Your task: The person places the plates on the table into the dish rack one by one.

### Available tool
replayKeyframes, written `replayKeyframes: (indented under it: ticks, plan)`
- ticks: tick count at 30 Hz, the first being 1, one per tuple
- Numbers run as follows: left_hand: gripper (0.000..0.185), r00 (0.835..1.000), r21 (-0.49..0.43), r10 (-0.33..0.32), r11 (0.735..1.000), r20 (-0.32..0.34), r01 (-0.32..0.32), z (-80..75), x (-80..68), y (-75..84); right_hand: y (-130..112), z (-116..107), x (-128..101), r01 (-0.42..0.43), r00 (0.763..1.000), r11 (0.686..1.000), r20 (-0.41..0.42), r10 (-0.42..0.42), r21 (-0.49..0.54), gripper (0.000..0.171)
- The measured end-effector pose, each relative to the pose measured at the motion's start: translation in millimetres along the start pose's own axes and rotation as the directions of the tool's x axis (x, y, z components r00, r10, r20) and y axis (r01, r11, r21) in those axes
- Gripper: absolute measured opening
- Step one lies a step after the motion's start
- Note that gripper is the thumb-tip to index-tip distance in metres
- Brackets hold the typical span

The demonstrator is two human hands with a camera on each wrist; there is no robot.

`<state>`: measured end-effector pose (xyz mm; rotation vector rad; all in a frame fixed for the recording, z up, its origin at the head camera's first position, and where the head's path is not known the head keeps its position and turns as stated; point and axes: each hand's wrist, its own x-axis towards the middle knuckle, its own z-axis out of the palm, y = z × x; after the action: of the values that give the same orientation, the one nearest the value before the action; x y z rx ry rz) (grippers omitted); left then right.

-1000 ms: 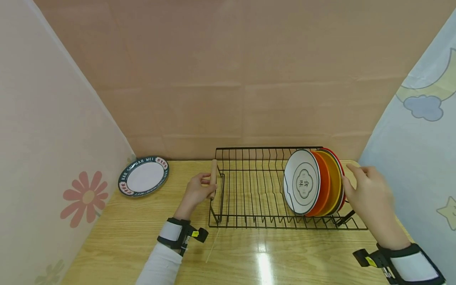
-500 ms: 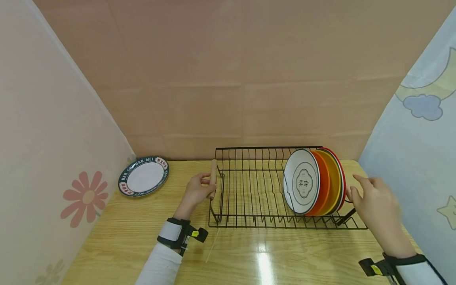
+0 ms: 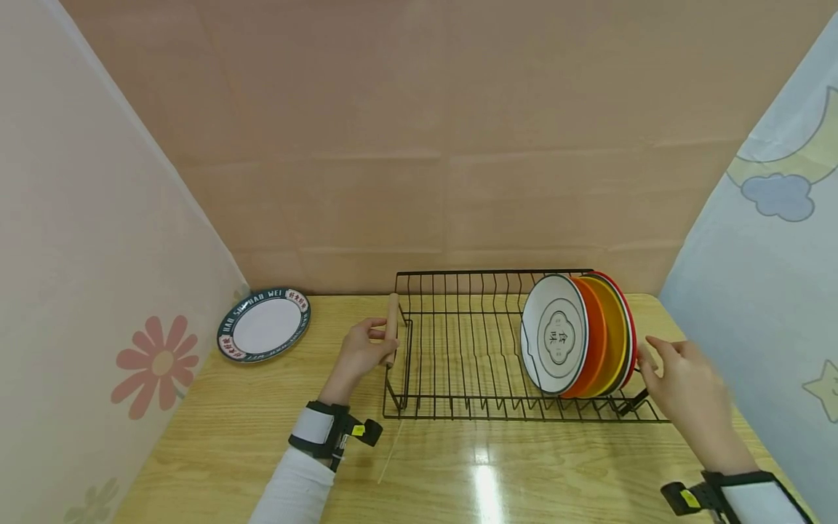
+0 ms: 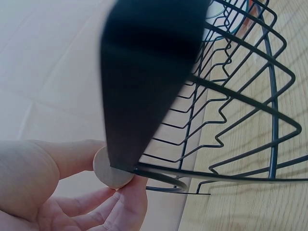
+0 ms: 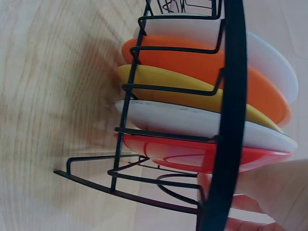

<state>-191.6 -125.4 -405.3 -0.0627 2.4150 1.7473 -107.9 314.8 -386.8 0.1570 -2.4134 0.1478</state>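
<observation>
Rack (image 3: 471, 349) on tabletop (image 3: 262, 437): left hand (image 3: 358, 353) grip curled round wooden handle (image 3: 392, 327); right hand (image 3: 684, 382) at plates (image 3: 583, 335) end, grip unclear.

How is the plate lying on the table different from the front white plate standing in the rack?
The plate with the dark lettered rim lies flat on the wooden table, left of the black wire rack; the front white plate stands on edge inside the rack, beside coloured plates. The first has a plain white centre; the second has a thin dark rim and a central emblem. Neither hand touches either. Both are round and white-centred.
</observation>
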Motion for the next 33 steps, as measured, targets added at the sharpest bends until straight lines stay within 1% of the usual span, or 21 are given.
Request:
replayKeyframes:
  ticks: [4,7,15,24,33]
  plan:
    - [0.051,1.000,-0.010,0.001,1.000,0.004,-0.001,0.3,0.8,-0.5,0.5,3.3,-2.0,-0.034,0.998,0.999,0.060,0.033,0.010,0.035]
    - [0.051,1.000,-0.012,0.001,1.000,0.005,-0.001,0.9,1.4,-0.6,1.1,6.3,-3.5,-0.035,0.997,0.999,0.063,0.034,0.015,0.036]
    - [0.051,1.000,0.000,0.004,1.000,-0.004,-0.004,1.3,1.2,-1.3,2.4,14.2,-7.8,-0.017,0.999,0.999,0.041,0.015,0.051,0.036]
    - [0.051,1.000,-0.022,0.005,1.000,-0.002,-0.005,2.0,1.1,-1.9,2.1,20.5,-11.7,0.022,0.999,0.999,-0.044,-0.020,0.048,0.039]
    - [0.051,1.000,-0.012,0.004,1.000,-0.008,-0.005,2.0,1.5,-2.9,2.9,24.8,-13.7,0.035,0.996,0.998,-0.081,-0.031,0.047,0.036]
